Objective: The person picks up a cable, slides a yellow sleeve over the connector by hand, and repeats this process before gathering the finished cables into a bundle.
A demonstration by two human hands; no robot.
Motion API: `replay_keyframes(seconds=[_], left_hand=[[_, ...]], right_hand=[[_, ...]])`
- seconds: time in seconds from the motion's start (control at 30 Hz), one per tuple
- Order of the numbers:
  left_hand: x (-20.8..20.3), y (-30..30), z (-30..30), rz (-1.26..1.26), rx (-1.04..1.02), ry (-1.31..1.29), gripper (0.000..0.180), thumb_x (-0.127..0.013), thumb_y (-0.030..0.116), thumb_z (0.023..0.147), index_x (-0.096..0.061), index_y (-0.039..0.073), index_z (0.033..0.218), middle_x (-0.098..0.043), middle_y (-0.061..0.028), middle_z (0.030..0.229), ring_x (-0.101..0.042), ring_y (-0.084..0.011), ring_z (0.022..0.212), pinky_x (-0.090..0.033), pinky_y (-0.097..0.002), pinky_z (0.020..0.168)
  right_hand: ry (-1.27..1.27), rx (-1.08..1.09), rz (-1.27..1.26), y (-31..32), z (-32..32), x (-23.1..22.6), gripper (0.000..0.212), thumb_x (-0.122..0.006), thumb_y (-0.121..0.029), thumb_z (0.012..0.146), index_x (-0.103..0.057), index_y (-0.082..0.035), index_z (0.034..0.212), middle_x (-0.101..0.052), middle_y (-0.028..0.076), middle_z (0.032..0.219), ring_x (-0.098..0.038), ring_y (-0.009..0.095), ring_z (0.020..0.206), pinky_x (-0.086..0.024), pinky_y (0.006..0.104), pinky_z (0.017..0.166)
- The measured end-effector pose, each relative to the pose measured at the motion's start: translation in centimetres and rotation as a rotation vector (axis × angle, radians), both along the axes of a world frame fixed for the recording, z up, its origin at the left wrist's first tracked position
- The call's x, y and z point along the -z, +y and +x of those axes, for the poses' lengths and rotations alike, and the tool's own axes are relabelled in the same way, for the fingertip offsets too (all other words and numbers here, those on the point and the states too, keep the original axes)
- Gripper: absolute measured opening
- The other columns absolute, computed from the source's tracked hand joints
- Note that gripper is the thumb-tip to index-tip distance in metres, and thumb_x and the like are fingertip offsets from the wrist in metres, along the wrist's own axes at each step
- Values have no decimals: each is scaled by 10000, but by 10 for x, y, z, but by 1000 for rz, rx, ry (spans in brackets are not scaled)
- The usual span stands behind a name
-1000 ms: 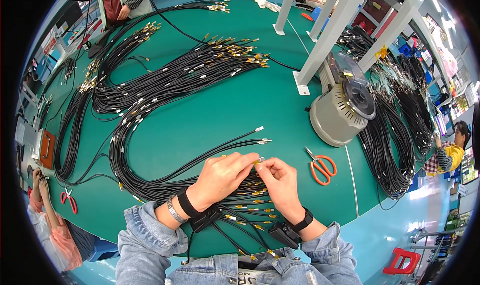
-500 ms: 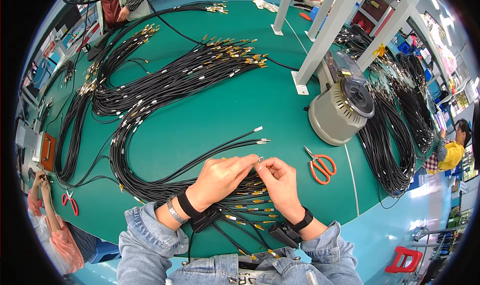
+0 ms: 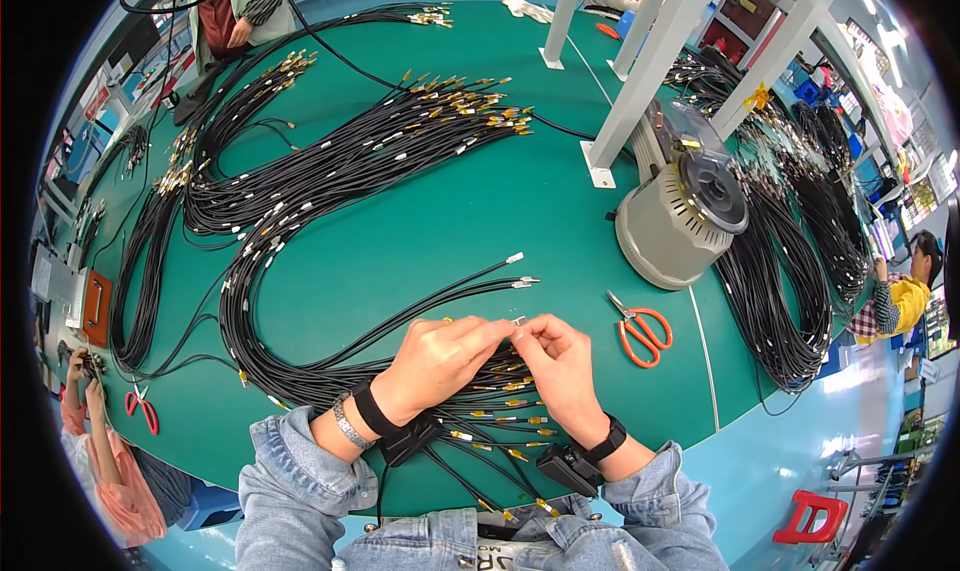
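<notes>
"Green tabletop (image 3: 560, 211) under everything, and crowded. What lies nearest the wearer?"

"Take the hands as the middle of the dial. At six o'clock, a fan of yellow-tipped cable ends (image 3: 481, 414) spreads toward the denim jacket (image 3: 430, 541). Black cables (image 3: 238, 311) run out toward nine and bend round toward ten."

"And the hands themselves?"

"Both narrowed to a pinch. The left hand (image 3: 445, 364) and the right hand (image 3: 562, 366) meet at the fingertips, apparently both gripping a small pale piece (image 3: 519, 321), dead centre. Whether a cable runs into it, under the left fingers, I can't tell."

"Which step would you call it?"

"Close fingertip work on that piece, by my judgement. Such a move calls for a steady hold on one side and small, light finger pressure on the other, without dragging the ends at six along."

"Anything within reach?"

"Three o'clock, past the right hand: orange-handled scissors (image 3: 629, 317), lying free. Twelve, just beyond the fingers: a few pale-tipped cable ends (image 3: 520, 283). Farther, at two: a rounded grey machine (image 3: 665, 236), near metal posts (image 3: 640, 91)."

"And at the back?"

"Eleven: a thick cable bundle (image 3: 350, 156) with many yellow ends. Twelve, past that: a white glove (image 3: 528, 11) near the far edge. Beyond, between ten and eleven, a co-worker (image 3: 215, 21) stands."
</notes>
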State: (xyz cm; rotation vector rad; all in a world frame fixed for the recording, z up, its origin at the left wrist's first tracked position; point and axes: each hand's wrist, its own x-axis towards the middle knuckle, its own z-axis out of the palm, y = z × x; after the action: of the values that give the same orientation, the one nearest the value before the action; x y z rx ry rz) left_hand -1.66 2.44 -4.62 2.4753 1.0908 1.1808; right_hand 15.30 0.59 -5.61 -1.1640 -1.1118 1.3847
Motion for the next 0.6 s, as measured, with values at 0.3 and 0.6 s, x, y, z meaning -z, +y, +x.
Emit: replay_keyframes(seconds=[0.3, 0.6], left_hand=[[-1, 0, 3, 19, -41, -42, 185, -710, 36, 768, -654, 71, 940, -673, -59, 721, -633, -185, 541, -500, -280, 469], [-1, 1, 3, 8, -33, -53, 197, -715, 33, 762, -654, 59, 948, -678, -78, 735, -636, -196, 542, -502, -284, 470]], right_hand=[[4, -14, -8, -2, 0, -3, 74, -622, -55, 895, -626, 18, 880, -623, -10, 799, -542, 31, 708, -437, 184, 627], [14, -24, -8, -4, 1, -3, 78, -620, -50, 894, -629, 27, 903, -628, -5, 821, -547, 36, 724, -441, 182, 646]])
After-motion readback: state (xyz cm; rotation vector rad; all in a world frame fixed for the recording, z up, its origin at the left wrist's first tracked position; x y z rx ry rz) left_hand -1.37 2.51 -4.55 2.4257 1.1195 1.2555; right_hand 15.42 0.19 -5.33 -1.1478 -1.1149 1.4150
